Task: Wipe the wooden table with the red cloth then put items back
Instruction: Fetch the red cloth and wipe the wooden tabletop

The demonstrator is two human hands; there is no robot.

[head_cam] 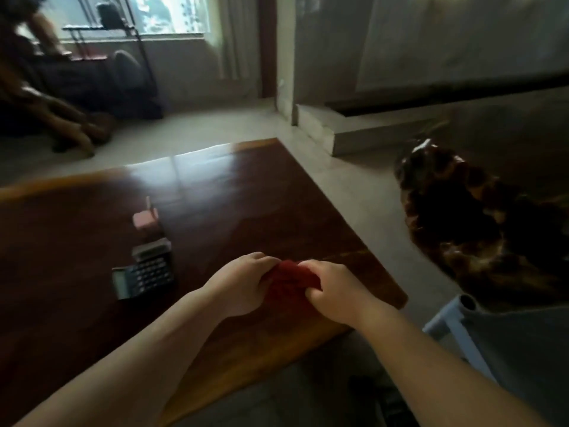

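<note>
red cloth [291,280]: bunched into a small lump between the two hands, on or just above the near right part of the desk; whether it touches the wood cannot be told. only its middle shows, the edges are covered by fingers.

left hand [243,286]: fingers curled, gripping the cloth's left side, knuckles up, forearm bare.

right hand [335,292]: fingers curled, gripping the cloth's right side, close to the left hand, forearm bare.

desk [246,195]: dark polished wood with a paler wooden edge, glossy, window light reflected across its far part. its right corner lies just beyond the right hand.

calculator [144,274]: dark, with rows of pale keys and a grey display at its near left end, lying flat on the desk to the left of the hands, apart from them.

pink item [144,218]: small and box-like, with a thin upright piece rising from it, on the desk beyond the calculator; too blurred to identify.

floor [354,180]: pale tiles, around the desk.

patterned fabric [462,217]: dark brown with lighter spots, heaped to the right of the desk.

pale blue frame [452,322]: below the patterned fabric, beside grey cloth.

window [172,13]: bright, far left.

seated person [46,103]: far left, on the floor, in shadow.
</note>
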